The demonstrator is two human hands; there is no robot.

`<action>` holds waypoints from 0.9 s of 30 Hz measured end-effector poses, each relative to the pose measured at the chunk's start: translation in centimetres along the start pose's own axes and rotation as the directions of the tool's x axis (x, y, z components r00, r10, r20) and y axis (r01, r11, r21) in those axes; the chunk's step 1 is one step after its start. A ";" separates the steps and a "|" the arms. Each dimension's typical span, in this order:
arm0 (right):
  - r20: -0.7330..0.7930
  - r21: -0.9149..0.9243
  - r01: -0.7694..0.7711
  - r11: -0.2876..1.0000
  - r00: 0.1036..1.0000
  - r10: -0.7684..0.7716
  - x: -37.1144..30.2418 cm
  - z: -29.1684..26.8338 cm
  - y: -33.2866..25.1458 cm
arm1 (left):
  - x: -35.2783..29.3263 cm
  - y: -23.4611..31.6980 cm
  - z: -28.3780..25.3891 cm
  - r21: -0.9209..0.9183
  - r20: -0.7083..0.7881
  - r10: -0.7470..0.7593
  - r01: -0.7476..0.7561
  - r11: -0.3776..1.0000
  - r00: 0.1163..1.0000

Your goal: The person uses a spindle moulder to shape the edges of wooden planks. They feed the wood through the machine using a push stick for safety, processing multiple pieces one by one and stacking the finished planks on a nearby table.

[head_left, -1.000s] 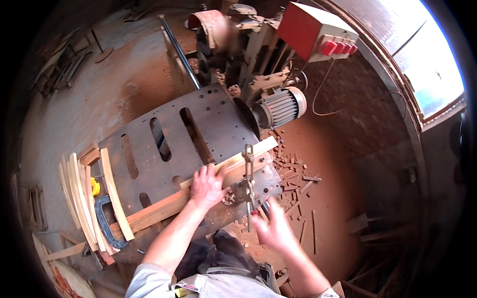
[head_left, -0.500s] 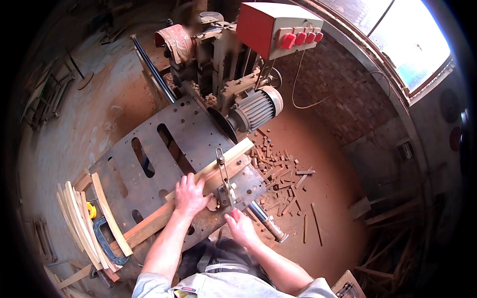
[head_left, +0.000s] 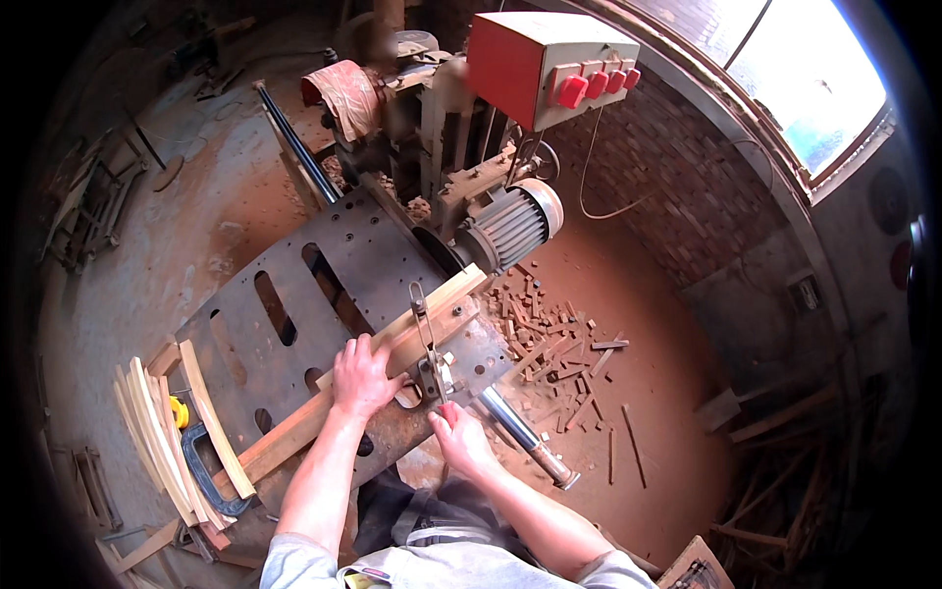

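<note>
My left hand (head_left: pixel 364 379) bends its fingers over a pale wooden strip (head_left: pixel 439 299), holding it against a long wooden rail (head_left: pixel 285 442). Both lie across a grey slotted metal table (head_left: pixel 235 285). A metal toggle clamp (head_left: pixel 429 355) is mounted by the strip, its arm reaching over the wood. Closed around the clamp's handle, my right hand (head_left: pixel 461 439) mostly hides the grip. The strip's far end is close to a dark disc (head_left: pixel 438 247) beside an electric motor (head_left: pixel 508 228).
Curved wooden strips (head_left: pixel 157 432) and a blue G-clamp (head_left: pixel 208 471) lie at the left. A red-and-white switch box (head_left: pixel 549 69) hangs over the motor. Wood offcuts (head_left: pixel 559 344) litter the floor at right, near a steel guide rod (head_left: pixel 520 430).
The metal table, strip and clamp have shifted slightly up and left relative to the motor. Both hands have moved along, keeping their grips.
</note>
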State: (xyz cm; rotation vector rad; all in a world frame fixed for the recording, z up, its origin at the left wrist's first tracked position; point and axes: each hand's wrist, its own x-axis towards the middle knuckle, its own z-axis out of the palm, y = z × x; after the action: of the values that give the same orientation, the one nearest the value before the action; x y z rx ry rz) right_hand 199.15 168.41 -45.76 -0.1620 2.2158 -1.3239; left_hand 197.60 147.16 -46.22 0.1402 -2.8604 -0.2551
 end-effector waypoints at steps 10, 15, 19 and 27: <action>-0.013 -0.006 0.087 0.996 0.996 -0.087 1.6 0.5 0.3 | 0.3 -0.7 0.6 0.027 -0.060 -0.034 0.036 0.999 0.998; -0.006 0.017 0.135 0.991 0.991 -0.135 2.7 1.1 1.4 | 0.1 -1.2 1.4 0.058 -0.167 -0.007 0.017 0.998 0.986; 0.045 0.095 0.096 0.991 0.994 -0.100 3.5 1.2 3.3 | -0.2 -0.7 2.1 0.111 -0.187 0.015 0.006 0.994 0.982; -0.016 0.115 0.217 0.969 0.976 -0.216 3.4 0.7 4.3 | -0.7 -0.2 3.4 0.164 -0.236 0.042 -0.003 0.986 0.971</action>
State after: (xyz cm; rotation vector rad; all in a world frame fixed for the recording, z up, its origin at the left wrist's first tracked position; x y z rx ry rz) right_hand 197.41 168.77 -50.93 -0.3670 2.1650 -1.5664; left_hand 197.33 147.55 -49.66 0.1581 -2.6374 0.0025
